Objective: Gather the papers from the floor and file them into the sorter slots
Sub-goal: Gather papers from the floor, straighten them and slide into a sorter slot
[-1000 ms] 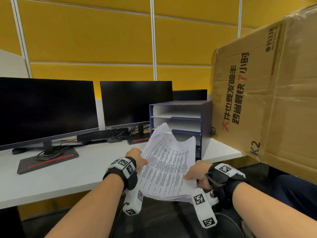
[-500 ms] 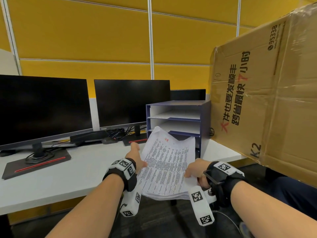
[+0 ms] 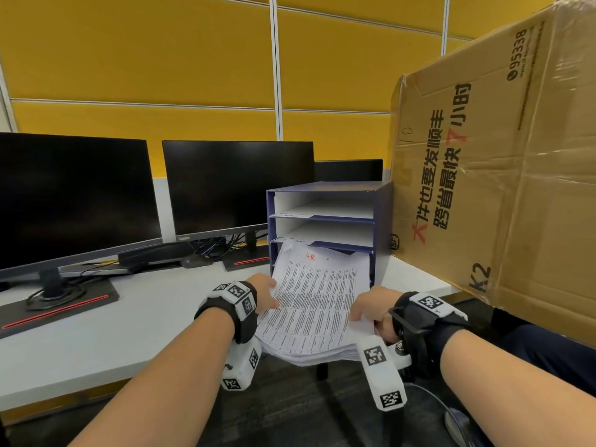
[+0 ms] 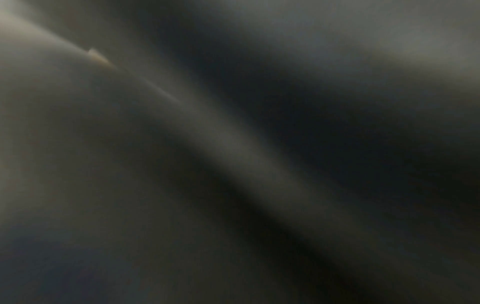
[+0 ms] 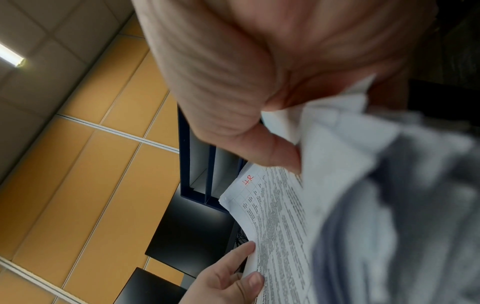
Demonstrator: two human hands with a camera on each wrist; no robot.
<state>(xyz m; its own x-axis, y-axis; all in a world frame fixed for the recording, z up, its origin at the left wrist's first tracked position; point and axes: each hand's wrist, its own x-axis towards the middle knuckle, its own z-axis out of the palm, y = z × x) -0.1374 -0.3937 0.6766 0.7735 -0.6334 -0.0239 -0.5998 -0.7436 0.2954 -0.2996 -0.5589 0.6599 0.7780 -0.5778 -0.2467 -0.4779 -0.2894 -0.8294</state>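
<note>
A thick stack of printed papers [image 3: 317, 304], its top sheet marked "HR" in red, is held between both hands in front of the desk. My left hand [image 3: 265, 293] grips the stack's left edge, thumb on top. On the right edge my right hand [image 3: 367, 306] holds it, thumb [image 5: 272, 152] pressed on the top sheet. The papers [image 5: 283, 226] point with their far end at the third slot down of the blue sorter [image 3: 383, 217] on the desk. The two slots above it look empty. Only dark blur shows in the left wrist view.
Two dark monitors [image 3: 71, 195] stand on the white desk [image 3: 96, 337] left of the sorter, with cables behind. A big cardboard box [image 3: 503, 188] leans close on the sorter's right. Yellow partition panels back the desk. Dark floor lies below the hands.
Both hands have carried the stack forward and a little up, so its far end has come to the mouth of the sorter's third slot. The grip is unchanged.
</note>
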